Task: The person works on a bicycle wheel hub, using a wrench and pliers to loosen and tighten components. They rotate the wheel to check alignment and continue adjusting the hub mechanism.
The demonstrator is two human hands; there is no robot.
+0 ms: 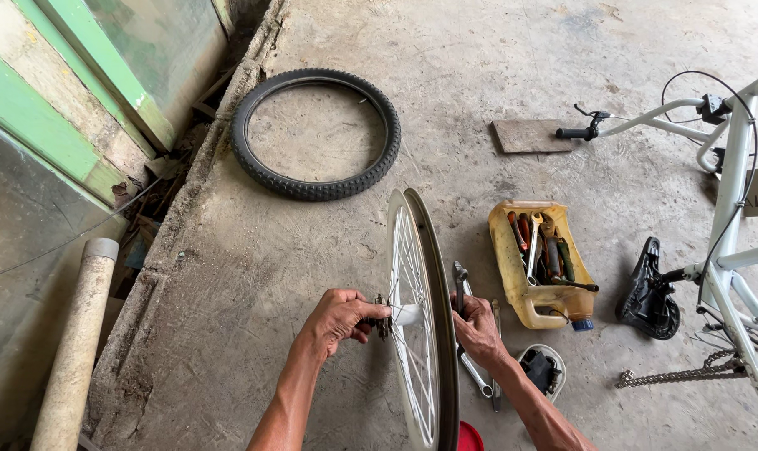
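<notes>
A bare bicycle wheel rim with spokes stands upright on edge in front of me. My left hand grips the axle nut at the left end of the white hub. On the far side of the wheel, my right hand is closed on a metal wrench held against the hub. More spanners lie on the concrete just under that hand.
A black tyre lies flat ahead. A cut yellow jug holds several tools. An upside-down white bicycle frame with black saddle and hanging chain stands right. Grey pipe and green wall at left.
</notes>
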